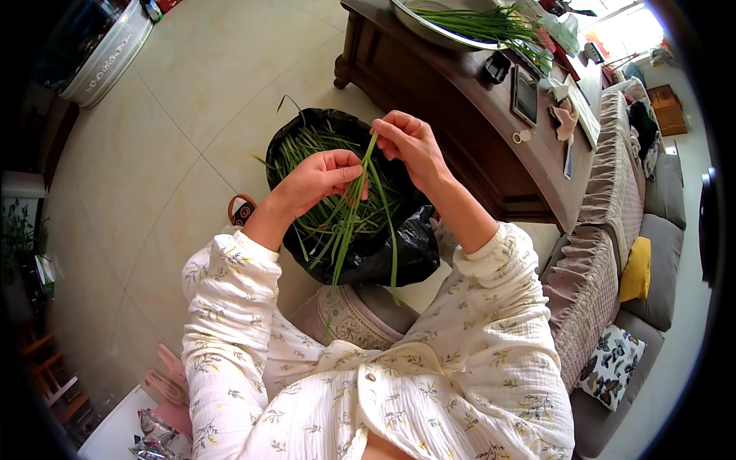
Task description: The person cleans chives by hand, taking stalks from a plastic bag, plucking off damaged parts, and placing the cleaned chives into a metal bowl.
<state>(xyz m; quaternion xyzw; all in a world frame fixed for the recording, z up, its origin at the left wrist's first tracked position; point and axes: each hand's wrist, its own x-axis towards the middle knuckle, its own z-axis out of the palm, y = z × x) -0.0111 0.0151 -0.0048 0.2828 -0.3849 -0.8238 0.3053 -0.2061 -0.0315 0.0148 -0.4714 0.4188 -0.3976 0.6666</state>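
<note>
My left hand (320,181) pinches a small bunch of garlic chives (346,230), long flat green leaves that hang down toward my lap. Up and to the right, my right hand (408,144) has its thumb and fingertips closed on the upper end of the same bunch. Both hands are above a black plastic bag (383,267), which stands open on the floor between my knees. Inside it lies a loose heap of chives (307,146), partly hidden by my hands and forearms.
A dark wooden table (452,100) stands at the upper right. On it are a metal basin (429,29) with more chives (479,24), a phone (525,95) and small items. A sofa (594,222) runs along the right. Tiled floor (176,138) lies to the left.
</note>
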